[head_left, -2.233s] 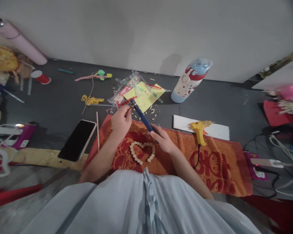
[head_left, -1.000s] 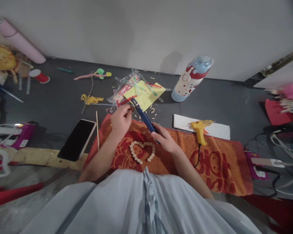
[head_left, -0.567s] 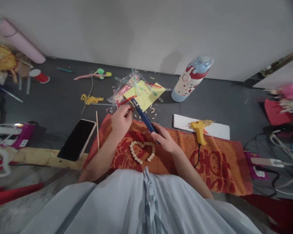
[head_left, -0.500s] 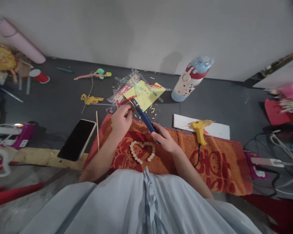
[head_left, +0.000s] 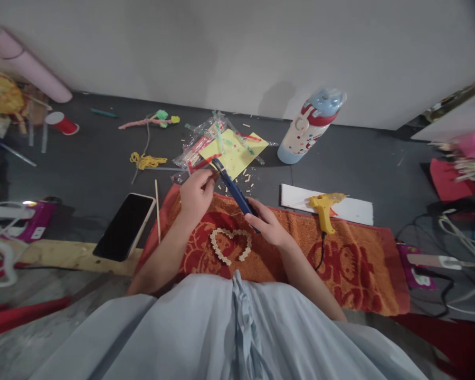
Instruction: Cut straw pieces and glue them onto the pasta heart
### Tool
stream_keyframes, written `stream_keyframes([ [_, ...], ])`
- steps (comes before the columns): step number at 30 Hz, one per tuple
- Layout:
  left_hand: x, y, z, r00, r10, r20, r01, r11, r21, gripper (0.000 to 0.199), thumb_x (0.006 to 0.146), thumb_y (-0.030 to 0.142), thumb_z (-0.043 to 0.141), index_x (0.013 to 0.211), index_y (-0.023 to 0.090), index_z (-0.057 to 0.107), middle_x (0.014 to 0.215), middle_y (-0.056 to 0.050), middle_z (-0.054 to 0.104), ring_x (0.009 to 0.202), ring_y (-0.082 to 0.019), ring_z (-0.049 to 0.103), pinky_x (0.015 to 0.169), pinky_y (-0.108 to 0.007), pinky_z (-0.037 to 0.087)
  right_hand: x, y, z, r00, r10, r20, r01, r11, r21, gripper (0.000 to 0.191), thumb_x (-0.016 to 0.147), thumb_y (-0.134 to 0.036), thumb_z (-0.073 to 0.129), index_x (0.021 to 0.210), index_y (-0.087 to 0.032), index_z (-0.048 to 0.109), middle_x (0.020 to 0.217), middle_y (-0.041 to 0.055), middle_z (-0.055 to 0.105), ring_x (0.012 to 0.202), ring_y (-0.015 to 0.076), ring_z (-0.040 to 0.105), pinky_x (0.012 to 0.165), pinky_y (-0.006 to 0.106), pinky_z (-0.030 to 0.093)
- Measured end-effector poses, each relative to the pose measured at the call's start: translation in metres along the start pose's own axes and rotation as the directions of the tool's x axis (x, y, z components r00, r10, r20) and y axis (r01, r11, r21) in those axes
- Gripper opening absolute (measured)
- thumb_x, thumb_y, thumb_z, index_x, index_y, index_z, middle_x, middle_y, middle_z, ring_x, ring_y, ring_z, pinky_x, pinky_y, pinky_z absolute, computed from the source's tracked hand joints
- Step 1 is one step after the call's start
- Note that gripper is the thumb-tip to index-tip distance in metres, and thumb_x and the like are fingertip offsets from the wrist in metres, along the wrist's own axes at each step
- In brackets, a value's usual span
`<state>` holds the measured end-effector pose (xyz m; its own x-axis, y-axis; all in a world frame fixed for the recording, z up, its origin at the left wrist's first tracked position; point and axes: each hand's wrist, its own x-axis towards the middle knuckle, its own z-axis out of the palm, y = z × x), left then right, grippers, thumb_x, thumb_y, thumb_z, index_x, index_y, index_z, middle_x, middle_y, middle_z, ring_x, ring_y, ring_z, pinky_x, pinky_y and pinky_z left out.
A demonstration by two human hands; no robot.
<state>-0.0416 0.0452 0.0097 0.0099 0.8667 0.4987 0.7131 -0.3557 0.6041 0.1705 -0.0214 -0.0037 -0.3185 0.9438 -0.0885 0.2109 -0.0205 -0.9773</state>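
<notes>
While pale blue clothing (head_left: 206, 316) is filling the near edge, a heart-shaped outline of small pale pieces (head_left: 248, 244) is lying just beyond it on the orange-and-red towel (head_left: 293, 232), its gap facing the person. The right hand (head_left: 267, 224) is clamping its fingers around the near end of the blue tool (head_left: 237, 194), which is sitting above the towel's far edge. The tool's long axis is running diagonally, its narrow far end pointing forward and to the left. At that end the left hand (head_left: 196, 195) is keeping thumb and fingers together; anything between them is too small to tell.

To the left, a black-screened phone (head_left: 124, 227) and a thin stick (head_left: 157, 211) are lying side by side. To the right, a yellow glue gun (head_left: 323, 208) is resting across a white strip (head_left: 356, 211). Farther off, loose pale bits (head_left: 248, 184) are lying near yellow paper (head_left: 231, 164), and a blue-and-white bottle (head_left: 304, 132) is standing near the wall (head_left: 237, 53).
</notes>
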Motion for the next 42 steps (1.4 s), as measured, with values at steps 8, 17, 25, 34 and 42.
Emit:
stream_keyframes([
  [8,0.000,0.003,-0.002,1.000,-0.016,0.017,0.017,0.999,-0.032,0.015,0.082,0.015,0.055,0.087,0.018,0.069,0.093,-0.004,0.074,0.088,-0.016,0.068,0.081,-0.026,0.051,0.000,-0.002,0.000,1.000,0.010,0.005,-0.010,1.000,-0.018,0.067,0.085,-0.062,0.052,0.132,-0.014,0.052,0.127,0.0136,0.061,0.114,0.0280,0.057,0.103,0.043,0.040],
  [17,0.002,0.006,-0.003,0.999,-0.039,0.023,0.039,0.999,-0.004,0.014,0.083,0.018,0.057,0.086,0.019,0.070,0.090,-0.003,0.075,0.085,-0.016,0.068,0.078,-0.025,0.051,0.002,0.000,-0.001,1.000,-0.023,0.009,0.023,0.998,-0.057,0.063,0.087,-0.061,0.047,0.128,-0.014,0.053,0.122,0.0136,0.063,0.110,0.0274,0.059,0.100,0.043,0.042],
  [25,0.002,0.005,-0.005,0.989,-0.107,0.099,0.104,0.994,0.031,0.019,0.086,0.025,0.053,0.087,0.020,0.072,0.088,-0.004,0.075,0.081,-0.018,0.067,0.072,-0.027,0.048,0.002,-0.001,-0.002,0.999,-0.026,0.020,0.027,0.997,-0.067,0.061,0.089,-0.063,0.043,0.127,-0.017,0.055,0.116,0.0108,0.066,0.106,0.0260,0.060,0.097,0.041,0.045],
  [34,0.007,0.003,-0.012,0.975,-0.113,0.191,0.120,0.992,-0.028,0.023,0.085,0.026,0.051,0.071,0.019,0.067,0.067,-0.002,0.069,0.065,-0.016,0.062,0.061,-0.025,0.041,0.003,-0.001,-0.005,0.998,-0.018,0.058,0.022,0.997,-0.070,0.057,0.090,-0.062,0.043,0.125,-0.020,0.057,0.111,0.0078,0.066,0.103,0.0245,0.059,0.095,0.039,0.045],
  [42,0.013,0.007,-0.020,0.940,-0.191,0.281,0.245,0.954,-0.172,0.028,0.083,0.029,0.053,0.059,0.017,0.062,0.056,0.000,0.063,0.055,-0.012,0.055,0.055,-0.023,0.037,0.002,-0.001,-0.007,0.997,-0.007,0.072,0.011,0.999,-0.046,0.064,0.088,-0.063,0.045,0.131,-0.016,0.052,0.123,0.0116,0.063,0.111,0.0256,0.057,0.101,0.041,0.041],
])
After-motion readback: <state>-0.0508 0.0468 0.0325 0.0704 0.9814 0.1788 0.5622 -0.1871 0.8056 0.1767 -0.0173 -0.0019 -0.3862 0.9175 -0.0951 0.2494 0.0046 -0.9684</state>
